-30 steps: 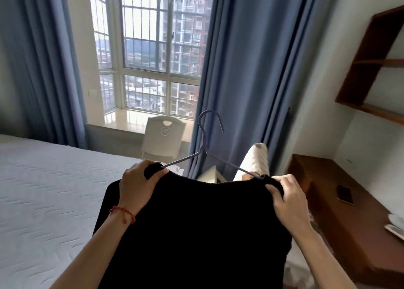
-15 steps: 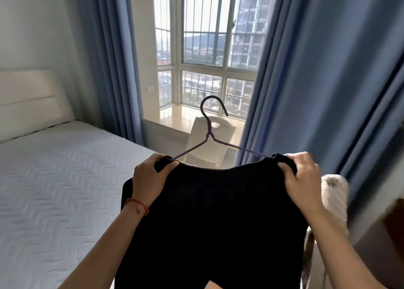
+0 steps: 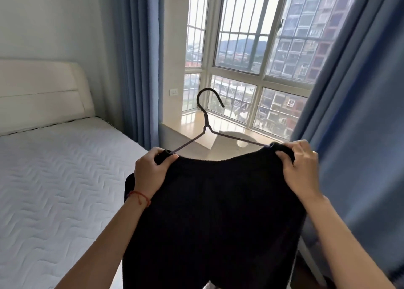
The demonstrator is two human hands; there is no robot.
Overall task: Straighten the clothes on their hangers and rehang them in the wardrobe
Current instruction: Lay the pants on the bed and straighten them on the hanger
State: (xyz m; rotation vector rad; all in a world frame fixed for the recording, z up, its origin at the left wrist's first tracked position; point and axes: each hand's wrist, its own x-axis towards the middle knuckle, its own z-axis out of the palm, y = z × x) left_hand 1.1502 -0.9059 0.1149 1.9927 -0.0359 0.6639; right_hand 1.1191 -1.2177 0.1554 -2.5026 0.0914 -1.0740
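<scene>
- Since a second ago your view has swung left: the desk and shelf are gone from sight, the bed (image 3: 65,179) with its headboard (image 3: 43,91) now fills the left, and the black sweater (image 3: 214,218) has stayed raised in front of you.
- Your left hand (image 3: 150,172) grips the sweater's left shoulder over the hanger's end; your right hand (image 3: 299,168) pinches the right shoulder the same way.
- The sweater hangs on the thin wire hanger (image 3: 206,122), held in mid-air before the window (image 3: 251,54), hook upright and free.
- It looks like a soft knit, light but limp, and likely to slide along the slick wire (a thin hanger gives little grip).
- Keep hold at the shoulder seams while evening it out, then shift one hand to the neck below the hook for carrying.
- No wardrobe is in view, so rehanging is not yet done.
</scene>
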